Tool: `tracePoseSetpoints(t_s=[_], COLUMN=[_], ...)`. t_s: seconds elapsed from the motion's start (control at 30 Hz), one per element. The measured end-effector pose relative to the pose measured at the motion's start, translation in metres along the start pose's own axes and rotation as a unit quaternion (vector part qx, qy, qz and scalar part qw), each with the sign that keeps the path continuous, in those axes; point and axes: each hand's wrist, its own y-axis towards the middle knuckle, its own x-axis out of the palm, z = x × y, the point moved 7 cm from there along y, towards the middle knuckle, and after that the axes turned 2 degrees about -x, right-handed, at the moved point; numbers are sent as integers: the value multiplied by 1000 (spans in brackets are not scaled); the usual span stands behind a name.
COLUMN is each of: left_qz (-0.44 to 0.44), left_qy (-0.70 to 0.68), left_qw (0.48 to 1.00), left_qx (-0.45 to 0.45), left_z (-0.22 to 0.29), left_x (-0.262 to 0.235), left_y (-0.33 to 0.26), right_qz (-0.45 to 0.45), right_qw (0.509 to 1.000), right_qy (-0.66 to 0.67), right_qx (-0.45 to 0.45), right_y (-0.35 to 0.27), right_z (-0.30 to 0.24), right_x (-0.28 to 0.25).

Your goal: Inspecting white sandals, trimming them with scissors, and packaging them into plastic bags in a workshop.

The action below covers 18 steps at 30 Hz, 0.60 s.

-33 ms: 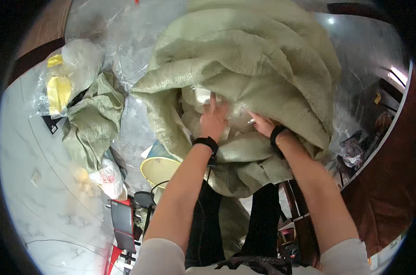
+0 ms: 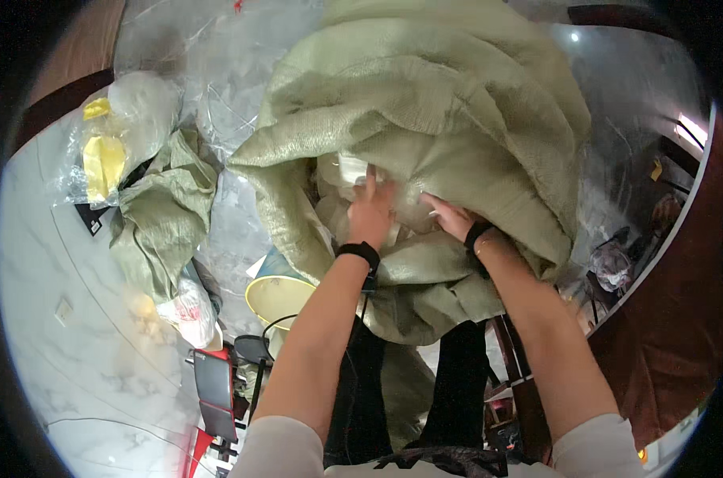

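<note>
A large pale-green woven sack [image 2: 425,95] lies in front of me, its mouth folded open toward my legs. Inside the mouth are clear plastic pieces [image 2: 333,209], too blurred to name exactly. My left hand [image 2: 369,213] reaches into the opening over this plastic, index finger stretched away from me, other fingers smeared by motion. My right hand [image 2: 451,219] is at the opening's right side, index finger stretched out toward the plastic. A small whitish spot shows by its fingers; what it is I cannot tell. Both hands look open, and neither visibly grips anything.
At left lie a clear plastic bag [image 2: 142,103] with yellow pieces and a crumpled green sack [image 2: 170,211]. A white bag [image 2: 192,311] sits below them. A yellow-rimmed bucket [image 2: 278,296] stands left of my forearm. Dark brown furniture [image 2: 664,350] is at right.
My right fingers have shifted slightly left and up within the sack's mouth. My left hand stays in nearly the same place.
</note>
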Motion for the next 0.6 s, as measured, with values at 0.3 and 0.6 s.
tracePoseSetpoints(t_s=[0.3, 0.6], left_qz=[95, 236], left_qy=[-66, 88], left_qw=[993, 965], left_qx=[35, 68], left_z=[22, 76], left_x=[-162, -427], left_y=[-97, -253], right_qz=[74, 81], right_qw=[964, 914], right_qy=[-38, -111], right_qx=[-252, -381], right_y=[-79, -214], right_z=[-183, -419], right_x=[-64, -169])
